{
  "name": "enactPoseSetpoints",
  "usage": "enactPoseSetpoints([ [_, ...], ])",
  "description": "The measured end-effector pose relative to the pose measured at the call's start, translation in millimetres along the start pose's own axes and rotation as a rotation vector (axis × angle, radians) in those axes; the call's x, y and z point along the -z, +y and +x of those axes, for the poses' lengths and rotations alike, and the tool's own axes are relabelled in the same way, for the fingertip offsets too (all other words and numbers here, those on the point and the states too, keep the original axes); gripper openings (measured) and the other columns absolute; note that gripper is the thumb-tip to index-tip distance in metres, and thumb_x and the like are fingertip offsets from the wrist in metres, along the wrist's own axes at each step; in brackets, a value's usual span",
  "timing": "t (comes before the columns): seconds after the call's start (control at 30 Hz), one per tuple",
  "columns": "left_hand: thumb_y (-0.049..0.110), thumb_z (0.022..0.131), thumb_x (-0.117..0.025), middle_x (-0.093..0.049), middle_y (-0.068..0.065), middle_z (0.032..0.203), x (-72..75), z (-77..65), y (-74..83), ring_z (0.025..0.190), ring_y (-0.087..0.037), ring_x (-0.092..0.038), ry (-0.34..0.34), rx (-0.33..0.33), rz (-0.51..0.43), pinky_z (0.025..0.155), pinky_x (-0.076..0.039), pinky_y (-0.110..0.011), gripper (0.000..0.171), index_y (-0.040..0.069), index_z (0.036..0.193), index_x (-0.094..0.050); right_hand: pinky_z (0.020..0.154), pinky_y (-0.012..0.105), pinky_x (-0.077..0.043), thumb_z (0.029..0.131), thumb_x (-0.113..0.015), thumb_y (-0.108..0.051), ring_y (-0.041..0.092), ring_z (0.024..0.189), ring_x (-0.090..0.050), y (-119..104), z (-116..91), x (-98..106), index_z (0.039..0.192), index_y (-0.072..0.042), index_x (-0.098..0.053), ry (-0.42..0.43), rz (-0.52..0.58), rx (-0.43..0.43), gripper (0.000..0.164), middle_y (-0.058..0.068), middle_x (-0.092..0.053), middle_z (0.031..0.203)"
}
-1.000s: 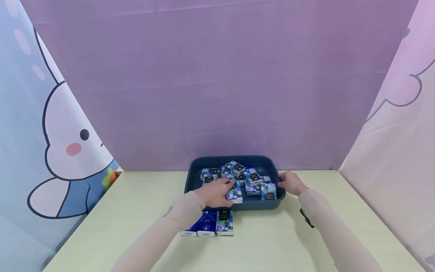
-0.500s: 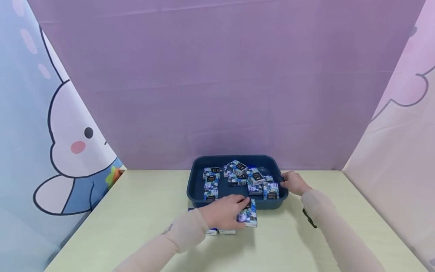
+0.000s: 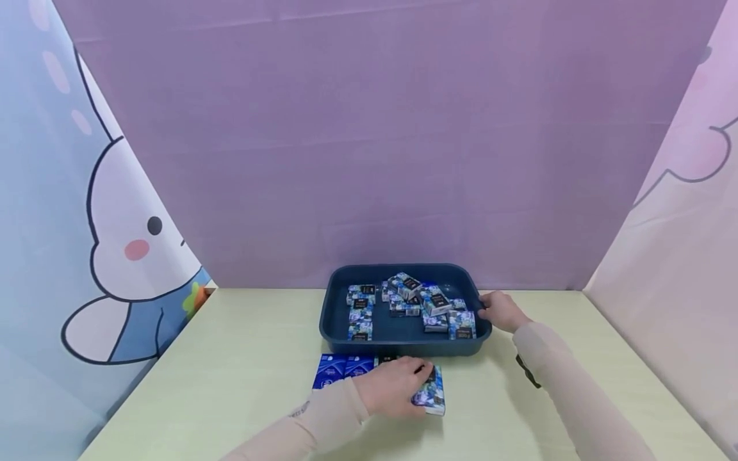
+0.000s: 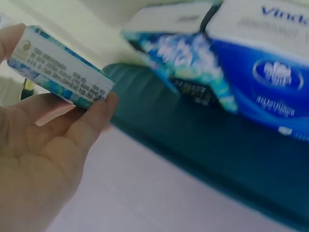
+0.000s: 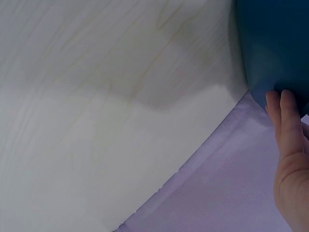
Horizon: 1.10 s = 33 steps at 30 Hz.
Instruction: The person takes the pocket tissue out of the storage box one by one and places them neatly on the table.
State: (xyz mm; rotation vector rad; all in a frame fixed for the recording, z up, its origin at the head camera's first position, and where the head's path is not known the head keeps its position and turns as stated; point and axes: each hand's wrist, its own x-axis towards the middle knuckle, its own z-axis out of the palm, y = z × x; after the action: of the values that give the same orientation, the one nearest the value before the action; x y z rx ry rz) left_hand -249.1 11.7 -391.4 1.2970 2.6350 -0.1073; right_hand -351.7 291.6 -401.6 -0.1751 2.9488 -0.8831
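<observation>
My left hand pinches a floral tissue pack between thumb and fingers, low over the tabletop in front of the tray. In the left wrist view that pack shows its printed edge. Just left of it lie two blue tissue packs and another floral pack, partly covered by my hand. My right hand holds the right end of the dark blue tray; in the right wrist view its fingers lie along the outer wall, and the thumb is mostly hidden.
Inside the tray, floral packs lie in a column at the left and in a loose pile at centre and right. A purple cloth hangs behind the pale table; printed curtains flank both sides.
My left hand has brought a floral pack out of the tray, over its front edge and down to the right end of the row. The right hand has stayed on the tray.
</observation>
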Motion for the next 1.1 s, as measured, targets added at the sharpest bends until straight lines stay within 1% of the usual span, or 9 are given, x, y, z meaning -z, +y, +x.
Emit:
enactPoseSetpoints([
  [0.1,0.052,0.086,-0.055,-0.038,-0.002,0.143,-7.8,4.6,0.4,0.128,-0.015,-0.041,-0.001,0.001,0.03,0.103,-0.038,-0.027,0.071,0.015,0.143,-0.033,0.084,0.047,-0.049,0.085,-0.053,0.001,0.039,0.098,-0.061,-0.5,-0.2,-1.2,0.118,0.021,-0.048,0.0,0.002,0.001,0.039,0.034,-0.058,0.11],
  [0.27,0.052,0.084,-0.057,-0.041,-0.002,0.141,-17.8,11.1,1.0,0.127,-0.015,-0.042,-0.007,0.033,0.054,0.101,-0.04,-0.027,0.071,0.015,0.141,-0.036,0.084,0.047,-0.05,0.085,-0.053,0.001,0.04,0.099,-0.06,-3.0,-1.1,-2.6,0.119,0.021,-0.047,0.0,0.005,0.005,0.039,0.034,-0.057,0.11],
  [0.4,0.051,0.085,-0.056,-0.043,-0.002,0.139,-22.7,14.3,1.1,0.125,-0.015,-0.043,0.002,0.053,0.071,0.099,-0.042,-0.027,0.068,0.014,0.14,-0.039,0.084,0.047,-0.05,0.085,-0.053,0.002,0.039,0.099,-0.061,-4.5,-1.2,-3.2,0.119,0.02,-0.047,-0.004,0.003,0.005,0.039,0.034,-0.058,0.11],
  [0.53,0.049,0.087,-0.055,-0.044,-0.001,0.137,-25.0,15.1,1.3,0.124,-0.015,-0.044,-0.003,0.086,0.077,0.098,-0.043,-0.028,0.063,0.014,0.138,-0.042,0.084,0.047,-0.05,0.086,-0.052,0.001,0.037,0.098,-0.062,-5.3,0.8,-3.4,0.12,0.019,-0.048,-0.013,0.005,-0.004,0.039,0.033,-0.058,0.111],
  [0.67,0.047,0.087,-0.055,-0.045,-0.001,0.137,-29.0,16.6,-0.4,0.125,-0.016,-0.044,0.003,0.109,0.101,0.098,-0.043,-0.028,0.062,0.013,0.137,-0.043,0.083,0.047,-0.05,0.087,-0.051,0.001,0.035,0.097,-0.062,-5.3,2.1,-2.4,0.121,0.018,-0.047,-0.023,-0.005,-0.015,0.039,0.032,-0.058,0.112],
  [0.83,0.043,0.087,-0.056,-0.046,-0.002,0.137,-32.4,20.0,-1.5,0.124,-0.016,-0.046,0.041,0.121,0.173,0.096,-0.045,-0.026,0.058,0.011,0.134,-0.046,0.084,0.047,-0.05,0.087,-0.052,0.001,0.038,0.099,-0.061,-2.8,1.1,-1.1,0.12,0.019,-0.048,-0.015,-0.014,-0.003,0.038,0.033,-0.058,0.111],
  [0.9,0.041,0.087,-0.057,-0.047,-0.003,0.136,-33.4,20.6,-1.4,0.122,-0.015,-0.048,0.067,0.129,0.204,0.094,-0.046,-0.025,0.056,0.011,0.133,-0.048,0.085,0.048,-0.049,0.087,-0.052,0.0,0.039,0.101,-0.06,-3.0,0.7,-0.4,0.121,0.019,-0.047,-0.017,-0.012,-0.002,0.039,0.034,-0.057,0.112],
  [1.03,0.039,0.085,-0.06,-0.052,-0.003,0.129,-35.7,20.8,-1.1,0.116,-0.015,-0.052,0.123,0.143,0.241,0.087,-0.05,-0.024,0.053,0.01,0.129,-0.052,0.086,0.048,-0.049,0.088,-0.051,0.001,0.04,0.103,-0.059,-4.6,-0.7,1.0,0.122,0.02,-0.045,-0.026,-0.002,-0.018,0.04,0.034,-0.056,0.114],
  [1.1,0.038,0.084,-0.061,-0.054,-0.003,0.126,-36.8,20.8,-0.6,0.112,-0.015,-0.054,0.146,0.146,0.242,0.085,-0.051,-0.025,0.053,0.009,0.128,-0.054,0.085,0.048,-0.049,0.088,-0.051,0.001,0.04,0.102,-0.059,-3.9,-1.3,1.1,0.122,0.02,-0.045,-0.025,-0.001,-0.019,0.04,0.034,-0.056,0.114],
])
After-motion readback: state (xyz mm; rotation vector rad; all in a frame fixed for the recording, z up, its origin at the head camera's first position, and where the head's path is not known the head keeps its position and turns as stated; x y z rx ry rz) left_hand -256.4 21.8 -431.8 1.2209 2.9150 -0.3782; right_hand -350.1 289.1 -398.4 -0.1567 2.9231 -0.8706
